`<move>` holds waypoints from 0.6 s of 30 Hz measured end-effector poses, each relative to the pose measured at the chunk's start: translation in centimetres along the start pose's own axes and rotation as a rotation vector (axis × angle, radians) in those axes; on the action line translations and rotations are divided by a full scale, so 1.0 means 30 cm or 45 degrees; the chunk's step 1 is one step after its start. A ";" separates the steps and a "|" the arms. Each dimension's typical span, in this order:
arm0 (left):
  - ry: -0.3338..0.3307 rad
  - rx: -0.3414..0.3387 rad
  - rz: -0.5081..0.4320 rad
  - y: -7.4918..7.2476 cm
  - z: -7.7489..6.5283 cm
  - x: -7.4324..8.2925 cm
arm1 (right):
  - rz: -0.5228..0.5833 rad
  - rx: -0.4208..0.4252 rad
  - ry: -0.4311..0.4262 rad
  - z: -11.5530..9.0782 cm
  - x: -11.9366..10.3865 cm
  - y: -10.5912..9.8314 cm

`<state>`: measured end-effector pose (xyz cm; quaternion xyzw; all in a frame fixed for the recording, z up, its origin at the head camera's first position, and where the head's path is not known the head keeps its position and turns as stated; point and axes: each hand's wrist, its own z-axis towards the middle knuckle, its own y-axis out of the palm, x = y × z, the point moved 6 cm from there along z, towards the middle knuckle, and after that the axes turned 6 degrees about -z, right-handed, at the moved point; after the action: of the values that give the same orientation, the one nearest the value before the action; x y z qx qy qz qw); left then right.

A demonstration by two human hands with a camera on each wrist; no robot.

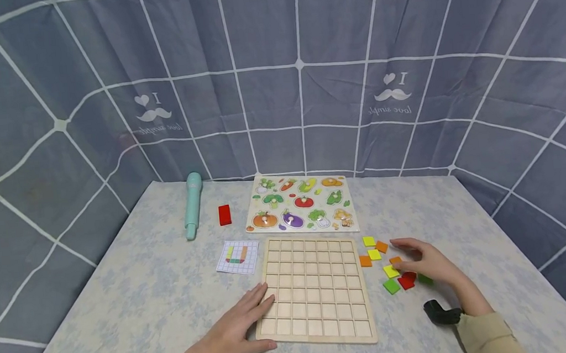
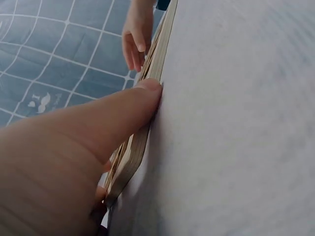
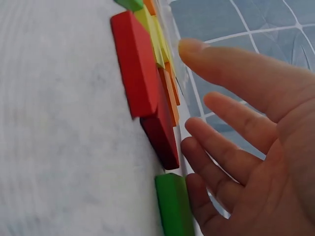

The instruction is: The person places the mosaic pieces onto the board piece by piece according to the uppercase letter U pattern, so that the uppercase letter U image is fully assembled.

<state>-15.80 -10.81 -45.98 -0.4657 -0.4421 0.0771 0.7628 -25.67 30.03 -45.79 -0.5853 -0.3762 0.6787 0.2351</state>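
Observation:
A wooden grid board (image 1: 317, 295) of square cells lies flat on the table. My left hand (image 1: 232, 330) rests against its left edge, fingers straight and spread; in the left wrist view the thumb (image 2: 128, 110) presses the board's side. Over a loose group of coloured square tiles to the right of the board, my right hand (image 1: 432, 263) hovers with fingers apart and nothing between them. Beneath and around it lie red (image 3: 135, 64), green (image 3: 174, 204), yellow (image 1: 391, 271) and orange (image 1: 381, 247) tiles. The hand partly covers some of them.
A card (image 1: 238, 257) with a U-shaped coloured pattern lies left of the board. Behind stand a vegetable puzzle board (image 1: 285, 207), a red block (image 1: 224, 215) and a teal toy microphone (image 1: 193, 205). A tiled-pattern curtain (image 1: 272, 100) closes off the table's back.

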 end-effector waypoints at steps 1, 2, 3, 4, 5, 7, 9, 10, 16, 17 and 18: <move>0.000 0.004 0.010 0.000 0.000 -0.001 | 0.009 -0.003 -0.001 0.000 0.004 0.003; 0.003 0.007 0.013 0.000 0.000 -0.002 | 0.018 -0.006 -0.001 0.000 0.008 0.005; 0.003 0.009 0.013 0.000 0.000 -0.003 | 0.031 -0.011 -0.011 0.000 0.008 0.007; 0.004 0.009 0.015 0.000 0.000 -0.004 | 0.048 -0.014 -0.007 -0.001 0.010 0.009; 0.003 0.009 0.014 0.000 0.000 -0.004 | 0.061 -0.016 -0.003 -0.001 0.012 0.011; 0.001 0.010 0.014 0.000 -0.001 -0.005 | 0.080 -0.026 -0.015 -0.003 0.013 0.013; 0.007 0.013 0.018 -0.001 -0.002 -0.004 | 0.096 -0.035 -0.021 -0.005 0.014 0.017; 0.012 0.016 0.023 -0.002 -0.002 -0.003 | 0.106 -0.037 -0.015 -0.006 0.015 0.018; 0.031 0.029 0.044 -0.002 -0.001 -0.001 | 0.140 -0.071 -0.038 -0.010 0.015 0.028; 0.031 0.030 0.047 -0.002 -0.001 -0.001 | 0.144 -0.074 -0.049 -0.010 0.014 0.028; 0.032 0.032 0.049 -0.002 -0.001 -0.001 | 0.147 -0.078 -0.062 -0.011 0.014 0.029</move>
<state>-15.82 -10.88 -45.95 -0.4653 -0.4225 0.0916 0.7724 -25.33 29.89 -46.73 -0.5960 -0.3681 0.6935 0.1684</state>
